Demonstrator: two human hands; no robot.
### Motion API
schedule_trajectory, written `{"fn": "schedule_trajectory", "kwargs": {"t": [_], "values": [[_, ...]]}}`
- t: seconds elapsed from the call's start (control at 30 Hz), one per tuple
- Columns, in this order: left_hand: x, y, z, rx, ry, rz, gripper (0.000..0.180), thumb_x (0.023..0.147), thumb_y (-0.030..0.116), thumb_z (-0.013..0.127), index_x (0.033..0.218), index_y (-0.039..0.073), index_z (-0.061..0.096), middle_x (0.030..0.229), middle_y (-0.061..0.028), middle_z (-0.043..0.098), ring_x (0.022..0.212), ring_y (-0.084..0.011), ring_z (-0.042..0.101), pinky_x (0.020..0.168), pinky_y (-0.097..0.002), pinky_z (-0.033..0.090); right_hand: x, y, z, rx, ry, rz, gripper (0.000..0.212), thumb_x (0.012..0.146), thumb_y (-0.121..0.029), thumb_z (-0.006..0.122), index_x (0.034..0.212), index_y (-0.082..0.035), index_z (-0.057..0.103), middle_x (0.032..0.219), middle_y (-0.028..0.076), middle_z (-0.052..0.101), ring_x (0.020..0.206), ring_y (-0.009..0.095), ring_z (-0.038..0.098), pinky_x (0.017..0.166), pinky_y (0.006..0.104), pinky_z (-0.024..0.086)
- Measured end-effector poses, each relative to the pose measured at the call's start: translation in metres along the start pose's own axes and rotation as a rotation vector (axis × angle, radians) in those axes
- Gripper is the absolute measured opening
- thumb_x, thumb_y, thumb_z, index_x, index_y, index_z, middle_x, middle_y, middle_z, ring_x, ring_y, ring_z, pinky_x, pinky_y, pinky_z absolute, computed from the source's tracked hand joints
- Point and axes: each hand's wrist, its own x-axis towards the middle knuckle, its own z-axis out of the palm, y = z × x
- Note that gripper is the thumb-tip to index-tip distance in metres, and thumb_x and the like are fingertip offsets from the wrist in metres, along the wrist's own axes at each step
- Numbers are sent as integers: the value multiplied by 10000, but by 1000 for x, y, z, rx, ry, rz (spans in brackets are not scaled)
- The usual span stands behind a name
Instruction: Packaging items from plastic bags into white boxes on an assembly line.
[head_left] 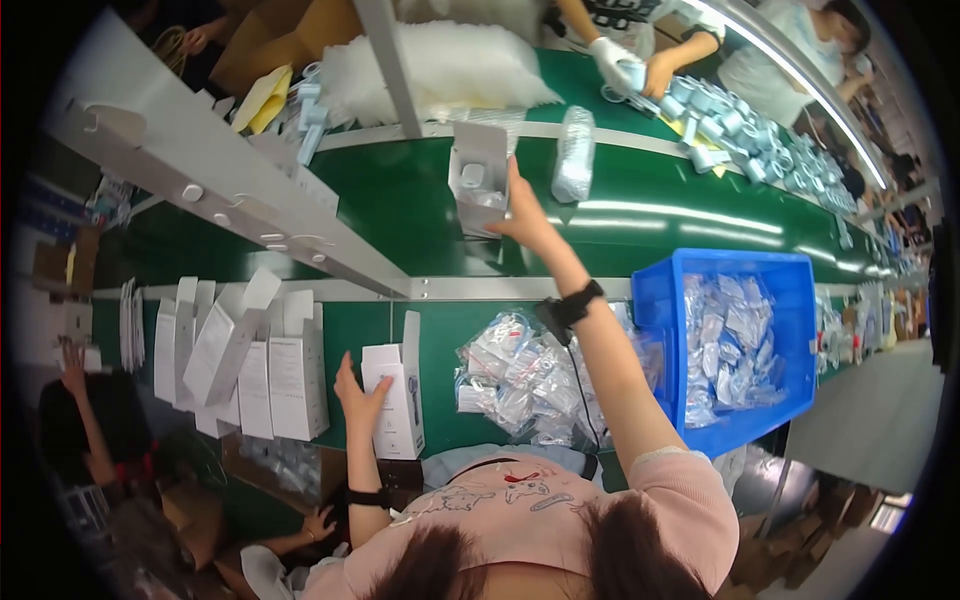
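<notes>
Two hands apart at the green conveyor

Our left hand [358, 395] rests open against an upright white box [397, 400]; farther right, our right hand [520, 215] grips an open white carton [478, 178] over the belt [400, 215], left of the blue bin [655, 300].

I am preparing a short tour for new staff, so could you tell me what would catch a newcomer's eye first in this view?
Probably the bright blue bin at the right, filled with small clear bagged parts, against the green conveyor belt. Next, the right hand stretched over the belt, holding an open white box. The left hand rests on another white carton at the near edge, beside a row of upright cartons.
</notes>
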Motion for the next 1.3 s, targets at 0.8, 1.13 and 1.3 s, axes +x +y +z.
{"fn": "schedule_trajectory", "kwargs": {"t": [0.8,1.13,1.3], "values": [[4,102,0,-376,61,318,1029,543,106,787,1327,33,124,1296,-154,282,1181,-252,335,969,-360,299,-19,72,-82,1050,314,514,717,670,-59,525,1322,-75,228,1222,162,411,1027,318,494,841,418,444],[-42,112,31,-645,240,447,1178,514,226,826,1360,49,26,1301,-198,237,1120,-334,357,913,-418,341,-141,-65,-70,1252,276,269,714,622,-1,495,1298,-41,268,1225,154,422,1073,317,464,920,412,389],[-33,103,-3,-553,-26,359,1109,505,213,827,1343,55,117,1322,-188,223,1163,-336,333,934,-415,331,-157,-77,-62,1403,150,273,695,638,-34,514,1292,-20,278,1210,177,435,1053,323,479,914,412,392]]}}
